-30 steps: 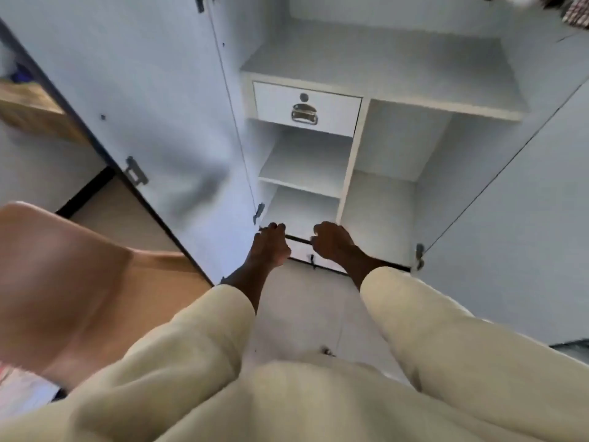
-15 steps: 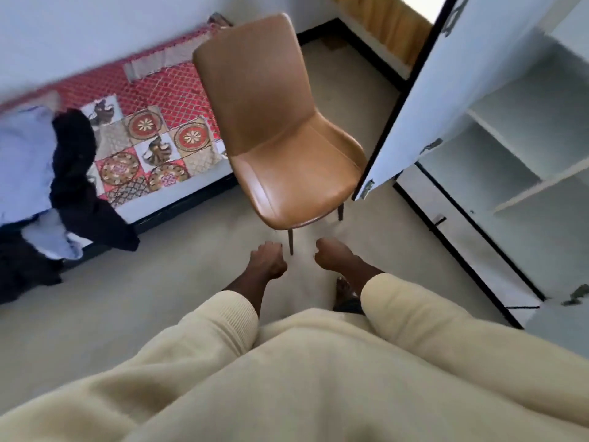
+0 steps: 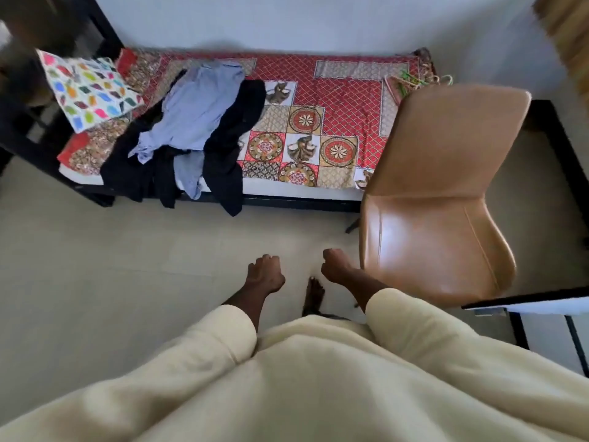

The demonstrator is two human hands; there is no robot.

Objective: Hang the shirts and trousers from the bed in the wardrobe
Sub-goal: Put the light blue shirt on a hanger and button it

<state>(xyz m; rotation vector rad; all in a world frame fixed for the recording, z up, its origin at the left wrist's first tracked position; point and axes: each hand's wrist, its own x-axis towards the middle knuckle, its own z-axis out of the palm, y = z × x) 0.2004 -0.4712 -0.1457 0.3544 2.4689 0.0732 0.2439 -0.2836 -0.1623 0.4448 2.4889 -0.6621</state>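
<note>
A light blue shirt point(image 3: 197, 106) lies crumpled on the bed point(image 3: 344, 100), on top of dark garments point(image 3: 229, 145) that hang over the mattress edge. The bed has a red patterned cover and stands against the far wall. My left hand point(image 3: 266, 274) and my right hand point(image 3: 336, 266) are held out low in front of me over the floor, both curled into fists with nothing in them. Both hands are well short of the clothes. Only the edge of a wardrobe door point(image 3: 541, 303) shows, at the right.
A tan leather chair point(image 3: 439, 193) stands right of my right hand, in front of the bed's foot. A colourful pillow point(image 3: 86, 87) leans at the bed's head. Pale floor point(image 3: 111, 266) lies between me and the bed. My bare foot point(image 3: 314, 293) shows below my hands.
My view has swung left from the open wardrobe, past the chair, to face the bed and clothes. Both fists have kept the same pose in front of me.
</note>
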